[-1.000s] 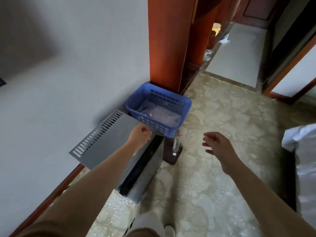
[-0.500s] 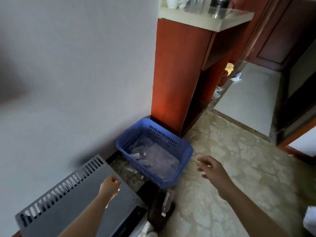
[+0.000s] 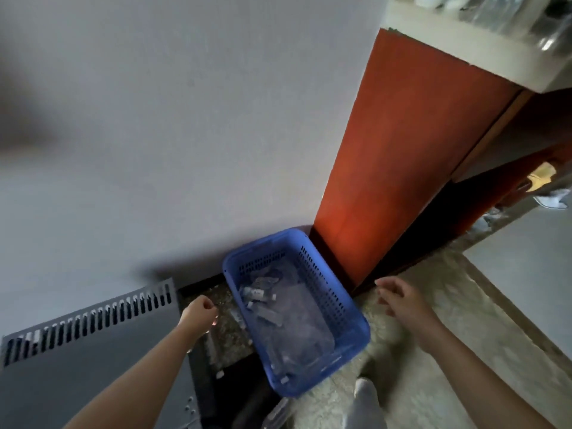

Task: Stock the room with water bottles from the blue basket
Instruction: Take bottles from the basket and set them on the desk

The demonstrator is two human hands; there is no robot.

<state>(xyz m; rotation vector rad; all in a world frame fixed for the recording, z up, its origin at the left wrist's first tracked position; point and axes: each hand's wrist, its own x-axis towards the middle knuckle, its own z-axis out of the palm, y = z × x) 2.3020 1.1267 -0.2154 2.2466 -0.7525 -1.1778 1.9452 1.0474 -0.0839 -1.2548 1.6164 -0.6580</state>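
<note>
Clear plastic water bottles (image 3: pixel 263 305) lie jumbled in the blue slotted plastic basket (image 3: pixel 346 305) at lower centre of the frame; they blur together, so I cannot count them, and any label print is too smeared to read. One more clear bottle (image 3: pixel 275 413) lies on the floor at the bottom edge, just below the basket.

There are two bare hands, one on each side of the basket. The left hand (image 3: pixel 199 311) hangs over the speckled floor just left of the basket, fingers curled into a loose fist; I cannot tell whether anything is in it. The right hand (image 3: pixel 399 300) hovers just right of the basket's rim, fingers loosely bent and holding nothing.

A grey metal panel with a row of slots (image 3: pixel 86 351) fills the lower left. Behind the basket a single red-brown wooden cabinet (image 3: pixel 402 156) rises against the pale wall (image 3: pixel 185 119), topped by a cream counter (image 3: pixel 483 51) in the upper right with blurred glassware.
</note>
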